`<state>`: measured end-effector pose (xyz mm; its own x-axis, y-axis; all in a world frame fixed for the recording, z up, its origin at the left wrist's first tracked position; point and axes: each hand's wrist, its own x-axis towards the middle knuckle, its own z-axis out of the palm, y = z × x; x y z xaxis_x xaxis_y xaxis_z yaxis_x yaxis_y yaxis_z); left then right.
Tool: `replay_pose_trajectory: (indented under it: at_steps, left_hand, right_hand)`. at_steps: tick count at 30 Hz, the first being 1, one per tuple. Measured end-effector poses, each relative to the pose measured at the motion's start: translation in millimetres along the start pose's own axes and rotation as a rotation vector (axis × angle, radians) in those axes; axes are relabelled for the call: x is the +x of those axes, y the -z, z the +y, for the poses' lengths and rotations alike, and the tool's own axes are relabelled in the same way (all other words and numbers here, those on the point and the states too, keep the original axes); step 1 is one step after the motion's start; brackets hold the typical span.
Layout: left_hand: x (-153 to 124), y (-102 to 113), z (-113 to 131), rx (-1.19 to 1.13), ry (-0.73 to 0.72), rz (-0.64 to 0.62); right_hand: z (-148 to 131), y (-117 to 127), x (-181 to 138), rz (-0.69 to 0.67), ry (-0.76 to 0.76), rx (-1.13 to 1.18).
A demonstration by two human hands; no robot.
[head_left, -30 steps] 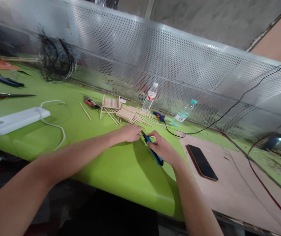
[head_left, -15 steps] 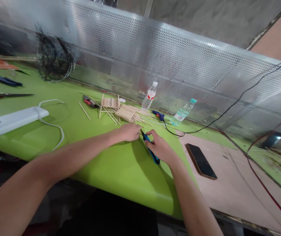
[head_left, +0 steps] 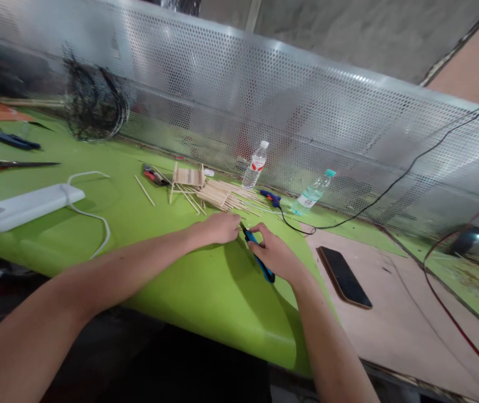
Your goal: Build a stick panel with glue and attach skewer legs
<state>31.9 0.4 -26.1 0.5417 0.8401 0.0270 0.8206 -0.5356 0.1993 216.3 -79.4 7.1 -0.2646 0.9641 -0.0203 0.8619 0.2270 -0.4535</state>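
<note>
My right hand point(head_left: 273, 249) grips a pair of blue-handled pliers point(head_left: 263, 267), their dark jaws pointing up and left. My left hand point(head_left: 224, 228) is closed just beside the jaw tips. What its fingers pinch is too small and hidden to make out. Just beyond both hands lies a pile of thin wooden sticks point(head_left: 239, 197), with a flat panel of joined sticks point(head_left: 214, 197) on it. A small chair-like frame of sticks point(head_left: 187, 178) stands at the left of the pile.
Behind the sticks are a clear bottle point(head_left: 254, 165), a blue glue gun point(head_left: 270, 197) and a green-capped bottle point(head_left: 313, 193). A phone point(head_left: 344, 277) lies at right. A white power strip point(head_left: 27, 207), scissors point(head_left: 13, 164) and a wire coil point(head_left: 94, 103) are at left. Perforated metal point(head_left: 206, 84) walls the back.
</note>
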Motion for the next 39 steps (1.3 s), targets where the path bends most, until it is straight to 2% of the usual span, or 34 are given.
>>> replay_pose_trajectory:
  at_steps: [3,8,10,14,20,25,30,35,39]
  left_hand:
    - [1.4,0.2,3.2,-0.009,0.029,-0.017]
    - [2.0,-1.4,9.2,0.003,0.067,-0.011]
    - [1.8,-3.1,10.3,0.01,0.073,0.0]
    - [1.4,-5.7,8.7,0.014,0.048,0.013]
    - [0.5,-6.6,4.4,0.048,0.015,0.038]
    - [3.2,-7.6,3.7,0.033,0.028,0.032]
    - [3.0,-5.7,3.0,0.054,0.022,0.051]
    - [0.9,-3.1,2.3,0.018,0.02,0.037]
    - [1.7,-1.0,-1.0,0.017,0.004,0.022]
  right_hand:
    - [0.8,0.4,1.7,-0.024,-0.014,0.015]
    - [1.9,-7.7,12.6,0.066,-0.054,-0.03]
    - [2.9,-7.3,11.8,0.055,-0.039,-0.033]
    - [5.1,-1.3,4.1,0.006,-0.026,-0.014]
    - [3.2,-3.3,7.9,0.055,-0.058,-0.007]
    - [5.8,1.0,3.0,-0.004,-0.025,0.018]
    - [6.8,-4.0,7.8,0.047,-0.043,0.016]
    - [6.3,-1.0,3.2,-0.011,0.001,0.025]
    - [4.0,-1.7,3.2,0.022,-0.021,0.008]
